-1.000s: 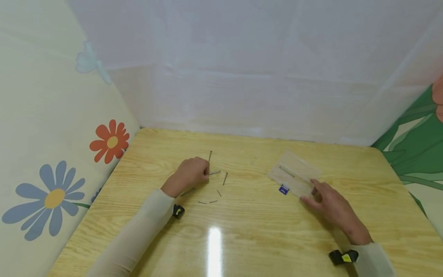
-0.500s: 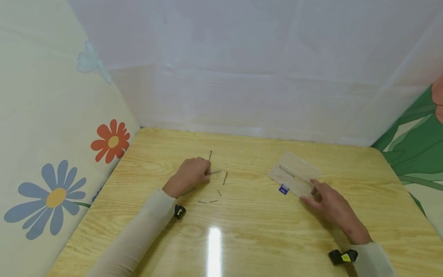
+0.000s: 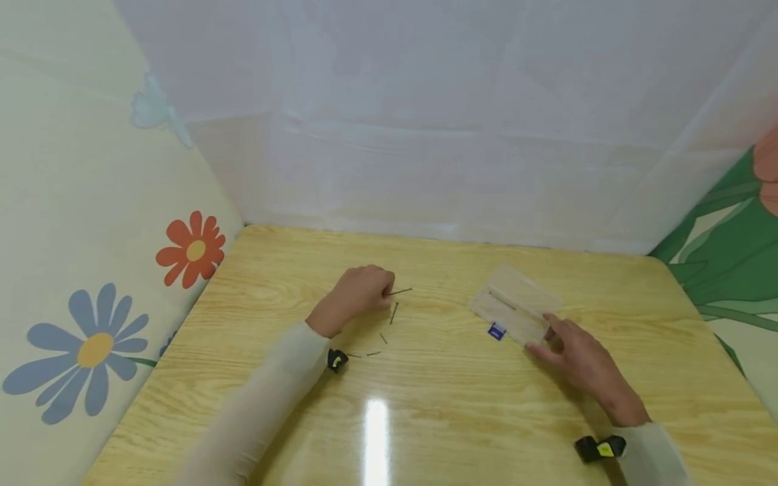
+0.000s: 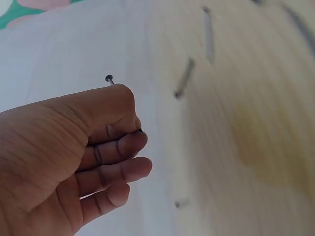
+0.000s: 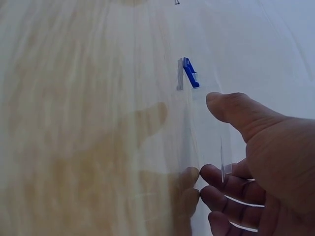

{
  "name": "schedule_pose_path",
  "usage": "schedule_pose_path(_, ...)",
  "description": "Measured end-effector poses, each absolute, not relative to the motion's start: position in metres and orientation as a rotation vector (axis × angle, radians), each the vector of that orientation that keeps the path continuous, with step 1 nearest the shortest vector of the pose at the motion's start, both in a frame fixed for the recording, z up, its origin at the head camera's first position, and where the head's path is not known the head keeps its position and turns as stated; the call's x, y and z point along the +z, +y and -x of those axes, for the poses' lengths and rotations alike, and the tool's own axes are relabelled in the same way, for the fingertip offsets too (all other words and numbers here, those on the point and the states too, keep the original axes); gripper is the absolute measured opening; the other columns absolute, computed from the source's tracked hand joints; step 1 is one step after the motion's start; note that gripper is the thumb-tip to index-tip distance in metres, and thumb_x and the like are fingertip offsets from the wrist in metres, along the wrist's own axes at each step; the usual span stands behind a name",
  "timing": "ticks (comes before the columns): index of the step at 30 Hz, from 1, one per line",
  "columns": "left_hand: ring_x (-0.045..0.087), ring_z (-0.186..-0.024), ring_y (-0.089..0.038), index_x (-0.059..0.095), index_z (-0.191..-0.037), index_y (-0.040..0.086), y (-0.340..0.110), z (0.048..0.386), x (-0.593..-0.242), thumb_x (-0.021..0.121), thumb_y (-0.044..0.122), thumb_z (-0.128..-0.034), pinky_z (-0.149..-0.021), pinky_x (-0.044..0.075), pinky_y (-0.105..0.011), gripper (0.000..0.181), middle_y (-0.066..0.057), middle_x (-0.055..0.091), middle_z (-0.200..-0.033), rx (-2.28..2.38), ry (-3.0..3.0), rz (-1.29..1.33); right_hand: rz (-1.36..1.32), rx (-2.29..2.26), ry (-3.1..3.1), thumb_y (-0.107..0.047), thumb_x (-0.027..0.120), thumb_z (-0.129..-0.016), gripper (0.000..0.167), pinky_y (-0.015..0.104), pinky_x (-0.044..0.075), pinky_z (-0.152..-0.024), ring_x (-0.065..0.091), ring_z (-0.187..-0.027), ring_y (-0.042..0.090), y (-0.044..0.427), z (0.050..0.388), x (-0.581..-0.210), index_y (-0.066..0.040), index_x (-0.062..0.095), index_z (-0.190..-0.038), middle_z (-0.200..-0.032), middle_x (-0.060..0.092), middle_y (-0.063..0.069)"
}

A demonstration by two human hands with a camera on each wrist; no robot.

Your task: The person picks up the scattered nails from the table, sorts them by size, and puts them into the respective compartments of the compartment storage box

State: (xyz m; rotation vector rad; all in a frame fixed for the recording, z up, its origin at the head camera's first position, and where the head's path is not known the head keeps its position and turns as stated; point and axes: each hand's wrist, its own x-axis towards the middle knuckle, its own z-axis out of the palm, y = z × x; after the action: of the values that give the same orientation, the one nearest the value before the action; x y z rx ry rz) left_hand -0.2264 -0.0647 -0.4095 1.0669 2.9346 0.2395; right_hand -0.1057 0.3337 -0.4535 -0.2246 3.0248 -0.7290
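Note:
My left hand (image 3: 358, 291) is a little above the table's left-middle part and pinches a long thin nail (image 3: 400, 291). In the left wrist view its flat round head (image 4: 109, 77) pokes out above thumb and forefinger; the other fingers curl loosely. At right, my right hand (image 3: 577, 354) holds the near right end of a clear plastic box (image 3: 516, 280), thumb on one side and fingers on the other. The box looks opened flat. A blue latch (image 3: 496, 331) sticks out from its front edge. One nail (image 3: 502, 300) lies in it.
Several loose nails lie on the wooden table (image 3: 450, 405), among them a longer nail (image 3: 394, 313) and a short nail (image 3: 383, 338). A white cloth (image 3: 389, 135) hangs behind the table. Flower-printed cloth (image 3: 67, 202) stands at the left side, with another at right.
My left hand has shifted right and slightly away from me, with the nail moving in it. The nail beyond the hand is no longer visible. The right hand and box stay in place.

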Motion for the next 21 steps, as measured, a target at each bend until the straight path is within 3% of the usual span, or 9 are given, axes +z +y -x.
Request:
schedule_pose_path(7, 0.035, -0.059, -0.01, 0.053, -0.078, 0.016, -0.017, 0.234, -0.405, 0.063, 0.005, -0.0916, -0.052, 0.03, -0.027, 0.021, 0.004, 0.045, -0.068, 0.208, 2.879, -1.221, 0.212, -0.712, 3.05, -0.04, 0.074, -0.095, 0.082, 0.053, 0.053, -0.076, 0.064, -0.09, 0.031, 0.334, 0.106, -0.454, 0.014, 0.04, -0.148, -0.107, 0.063, 0.018)
schedule_pose_path(14, 0.034, -0.06, -0.01, 0.05, -0.075, 0.017, 0.026, 0.238, -0.409, 0.062, 0.004, -0.09, -0.054, 0.029, -0.026, 0.024, 0.004, 0.042, -0.068, 0.203, 2.817, -1.299, 0.204, -0.72, 3.041, -0.041, 0.074, -0.095, 0.084, 0.053, 0.052, -0.076, 0.064, -0.091, 0.031, 0.333, 0.107, -0.454, 0.015, 0.039, -0.147, -0.107, 0.063, 0.018)
schedule_pose_path(21, 0.047, -0.065, -0.009, 0.059, -0.079, 0.018, 0.058, 0.241, -0.414, 0.067, 0.007, -0.088, -0.056, 0.04, -0.025, 0.016, 0.006, 0.056, -0.074, 0.22, 2.791, -1.342, 0.199, -0.729, 3.041, -0.042, 0.074, -0.094, 0.085, 0.052, 0.052, -0.075, 0.063, -0.09, 0.029, 0.334, 0.105, -0.455, 0.016, 0.04, -0.146, -0.107, 0.064, 0.017)
